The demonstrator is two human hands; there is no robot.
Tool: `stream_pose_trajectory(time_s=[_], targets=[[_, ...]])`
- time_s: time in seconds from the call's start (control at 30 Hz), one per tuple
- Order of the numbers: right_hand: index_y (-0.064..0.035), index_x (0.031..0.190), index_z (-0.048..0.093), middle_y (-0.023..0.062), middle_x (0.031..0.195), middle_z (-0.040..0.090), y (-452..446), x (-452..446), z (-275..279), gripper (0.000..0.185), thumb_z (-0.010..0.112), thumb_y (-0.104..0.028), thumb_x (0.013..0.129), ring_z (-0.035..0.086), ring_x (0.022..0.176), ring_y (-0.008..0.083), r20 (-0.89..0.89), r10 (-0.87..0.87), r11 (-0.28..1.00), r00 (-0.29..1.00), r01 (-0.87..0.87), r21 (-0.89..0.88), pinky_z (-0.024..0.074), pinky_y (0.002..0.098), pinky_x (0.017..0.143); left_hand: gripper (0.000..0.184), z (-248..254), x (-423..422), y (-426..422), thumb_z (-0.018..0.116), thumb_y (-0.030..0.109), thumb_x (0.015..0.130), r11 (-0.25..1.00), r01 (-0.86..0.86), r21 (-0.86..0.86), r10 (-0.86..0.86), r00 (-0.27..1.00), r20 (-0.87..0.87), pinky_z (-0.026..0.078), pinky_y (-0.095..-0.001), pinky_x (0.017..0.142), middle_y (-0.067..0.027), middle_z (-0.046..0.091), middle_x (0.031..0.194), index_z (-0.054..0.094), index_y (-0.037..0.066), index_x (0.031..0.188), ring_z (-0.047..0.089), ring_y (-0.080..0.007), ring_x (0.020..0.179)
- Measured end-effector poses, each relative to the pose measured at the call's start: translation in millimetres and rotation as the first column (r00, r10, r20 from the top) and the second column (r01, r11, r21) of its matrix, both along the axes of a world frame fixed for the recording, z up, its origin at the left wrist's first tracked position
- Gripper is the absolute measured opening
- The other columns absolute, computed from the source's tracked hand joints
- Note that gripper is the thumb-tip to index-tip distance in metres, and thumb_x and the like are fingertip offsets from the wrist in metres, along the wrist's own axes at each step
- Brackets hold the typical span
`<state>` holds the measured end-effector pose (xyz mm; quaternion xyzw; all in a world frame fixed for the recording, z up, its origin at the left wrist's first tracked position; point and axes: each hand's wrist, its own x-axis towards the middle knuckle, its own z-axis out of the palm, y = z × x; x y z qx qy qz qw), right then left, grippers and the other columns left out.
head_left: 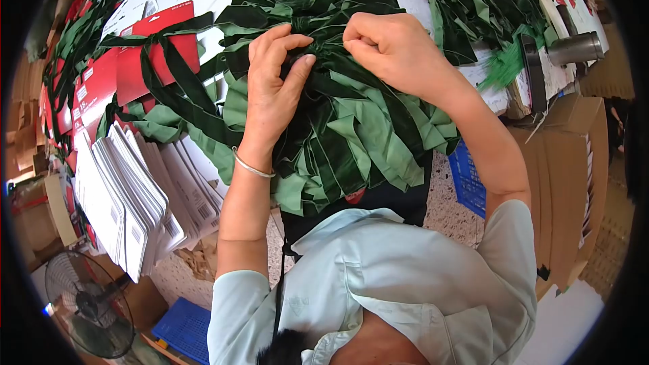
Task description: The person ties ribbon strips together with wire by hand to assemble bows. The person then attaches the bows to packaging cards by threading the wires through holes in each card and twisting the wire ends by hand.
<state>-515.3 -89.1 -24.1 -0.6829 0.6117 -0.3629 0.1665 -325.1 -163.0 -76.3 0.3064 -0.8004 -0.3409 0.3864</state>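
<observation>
A large bunch of dark green velvet ribbons [375, 132] with a lighter green underside lies at the table's near edge and hangs over my lap. My left hand [276, 81], a bangle on its wrist, curls its thumb and fingers around the gathered ribbon at the middle of the bunch. Across from it, my right hand [395, 51] is closed in a pinch, its fingertips close to the same gathered spot. What sits between the right fingertips is too small to make out.
Red cards [159, 54] with ribbon bows lie left, above a stack of white cards [128, 196]. More green ribbons [473, 0] heap at the back right, near a metal cylinder [574, 49]. A cardboard box [561, 182] stands right; a fan [88, 304] is lower left.
</observation>
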Motion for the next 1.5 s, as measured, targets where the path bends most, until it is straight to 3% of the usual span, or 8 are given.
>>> stream_pose_trajectory(time_s=[0.47,0.53,0.67,1.03,1.27,1.47,1.5], targets=[[-0.0010,0.081,0.061,0.0149,0.067,0.061,-17,5,-8,0.015,0.056,-0.015,0.084,0.061,0.066,0.0323,0.000,0.086,0.995,0.996,-0.086,0.046,0.0473,0.0423,0.062,0.025,2,1,-1,0.070,0.007,0.080,1.000,0.002,-0.025,-0.002,1.000,0.031,0.042,-0.0360,0.092,-0.0129,0.057,0.114,0.065,0.005,0.105,0.050,-0.0286,0.110],[-0.0015,0.085,0.062,0.0156,0.074,0.063,-14,4,-12,0.014,0.054,-0.013,0.085,0.062,0.071,0.0328,-0.059,0.083,0.994,0.995,-0.087,-0.070,0.0480,0.0426,0.065,0.023,0,2,-3,0.068,0.006,0.081,0.999,0.033,-0.036,-0.034,0.999,-0.004,0.042,-0.0354,0.091,-0.0127,0.058,0.112,0.067,0.006,0.104,0.050,-0.0279,0.110],[-0.0009,0.084,0.059,0.0153,0.078,0.062,-4,-1,-9,0.011,0.054,-0.011,0.085,0.061,0.074,0.0340,-0.109,0.071,0.990,0.992,-0.083,-0.111,0.0479,0.0429,0.067,0.021,-1,4,-6,0.067,0.005,0.082,0.998,0.064,0.000,-0.064,0.998,-0.028,0.042,-0.0344,0.091,-0.0125,0.059,0.110,0.068,0.006,0.104,0.050,-0.0269,0.109],[-0.0014,0.082,0.056,0.0127,0.079,0.057,-11,0,-21,0.010,0.055,-0.011,0.085,0.059,0.074,0.0338,-0.070,0.120,0.983,0.990,-0.128,-0.133,0.0472,0.0427,0.065,0.023,4,0,-1,0.068,0.003,0.082,0.994,0.013,0.106,-0.012,1.000,-0.013,0.049,-0.0289,0.077,-0.0130,0.056,0.118,0.062,0.005,0.104,0.053,-0.0229,0.101],[-0.0030,0.084,0.057,0.0109,0.080,0.058,-6,0,-25,0.007,0.055,-0.010,0.085,0.059,0.073,0.0336,-0.078,0.051,0.993,0.996,-0.059,-0.102,0.0480,0.0418,0.063,0.025,4,-2,2,0.069,0.001,0.081,0.998,-0.004,0.067,0.003,1.000,0.015,0.049,-0.0290,0.075,-0.0132,0.055,0.119,0.061,0.004,0.104,0.053,-0.0225,0.099],[-0.0039,0.084,0.058,0.0091,0.081,0.059,-7,3,-31,0.009,0.055,-0.013,0.086,0.060,0.073,0.0329,-0.045,0.035,0.986,0.998,-0.042,-0.161,0.0484,0.0417,0.063,0.024,-2,-1,0,0.068,0.001,0.082,0.995,-0.008,0.100,0.011,1.000,-0.028,0.048,-0.0277,0.074,-0.0124,0.056,0.119,0.061,0.004,0.104,0.054,-0.0198,0.094],[-0.0039,0.084,0.058,0.0091,0.081,0.059,-7,2,-32,0.009,0.055,-0.013,0.086,0.060,0.073,0.0329,-0.046,0.033,0.985,0.998,-0.040,-0.166,0.0484,0.0417,0.063,0.022,-5,-1,-1,0.067,0.001,0.083,0.981,-0.002,0.192,0.027,0.991,-0.128,0.048,-0.0266,0.074,-0.0118,0.056,0.119,0.062,0.004,0.104,0.055,-0.0176,0.091]])
